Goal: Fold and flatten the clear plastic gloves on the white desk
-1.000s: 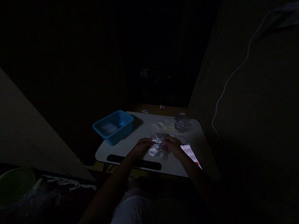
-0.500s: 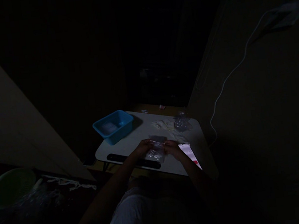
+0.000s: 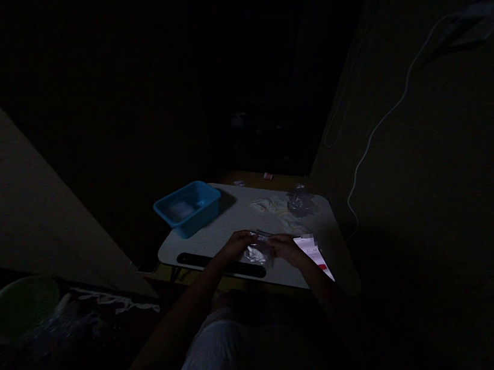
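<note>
Between my hands is a small clear plastic bag (image 3: 259, 252), shiny and creased, held just above the front of the white table (image 3: 234, 226). My left hand (image 3: 238, 244) pinches its left side, fingers closed. On the opposite side, my right hand (image 3: 283, 247) grips the upper right part. Whether anything lies inside the bag is too dark to tell. Beside my right forearm rests a phone (image 3: 314, 256) with its screen lit, partly covered by the arm. Crumpled pale pieces (image 3: 270, 205) and another clear plastic bag (image 3: 301, 201) lie farther back.
A blue plastic basin (image 3: 189, 209) stands at the table's back left, something pale inside it. The table has a dark slot (image 3: 193, 260) along its front edge. A white cable (image 3: 371, 138) hangs down the right wall. At lower left is a green container (image 3: 22, 308).
The plastic bag's upper part, upright and spread before, is now folded down between my hands. My right hand has shifted slightly left; the other things stay where they were.
</note>
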`<state>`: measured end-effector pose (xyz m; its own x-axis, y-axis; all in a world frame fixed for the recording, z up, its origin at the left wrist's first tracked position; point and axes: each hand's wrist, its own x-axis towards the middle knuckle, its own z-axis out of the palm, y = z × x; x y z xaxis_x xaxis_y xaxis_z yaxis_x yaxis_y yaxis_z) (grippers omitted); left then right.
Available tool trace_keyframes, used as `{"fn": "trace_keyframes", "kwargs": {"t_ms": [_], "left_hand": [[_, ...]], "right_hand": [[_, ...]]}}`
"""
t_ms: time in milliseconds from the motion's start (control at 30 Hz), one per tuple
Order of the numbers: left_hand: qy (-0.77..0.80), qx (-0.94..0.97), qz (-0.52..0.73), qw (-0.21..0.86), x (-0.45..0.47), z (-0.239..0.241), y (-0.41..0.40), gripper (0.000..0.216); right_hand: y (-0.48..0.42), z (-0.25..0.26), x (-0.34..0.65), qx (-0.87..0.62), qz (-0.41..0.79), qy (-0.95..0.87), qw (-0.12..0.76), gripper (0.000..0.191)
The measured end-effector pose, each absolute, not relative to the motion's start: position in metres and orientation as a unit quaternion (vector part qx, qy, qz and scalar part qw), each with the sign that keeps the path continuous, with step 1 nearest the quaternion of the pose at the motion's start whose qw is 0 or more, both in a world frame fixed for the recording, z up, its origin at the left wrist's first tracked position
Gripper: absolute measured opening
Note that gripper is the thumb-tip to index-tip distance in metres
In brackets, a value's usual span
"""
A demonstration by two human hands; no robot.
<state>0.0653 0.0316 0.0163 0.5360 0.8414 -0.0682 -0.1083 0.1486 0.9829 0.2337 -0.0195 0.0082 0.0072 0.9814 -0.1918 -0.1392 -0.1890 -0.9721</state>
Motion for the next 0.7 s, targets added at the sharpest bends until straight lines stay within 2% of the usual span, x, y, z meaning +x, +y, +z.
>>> {"fn": "trace_keyframes", "kwargs": {"t_ms": [133,367,700], "left_hand": [[0.349,0.554,0.368,0.660,0.070,0.015,0.030,0.039],[0.366,0.538,0.404,0.643,0.071,0.017,0.032,0.037],[0.373,0.523,0.425,0.638,0.073,0.019,0.026,0.039]], "right_hand": [[-0.018,0.006,0.233,-0.518,0.575,-0.407,0.485,0.032],[-0.027,0.013,0.238,-0.499,0.607,-0.417,0.456,0.032],[-0.027,0.011,0.234,-0.536,0.585,-0.446,0.414,0.027]]}}
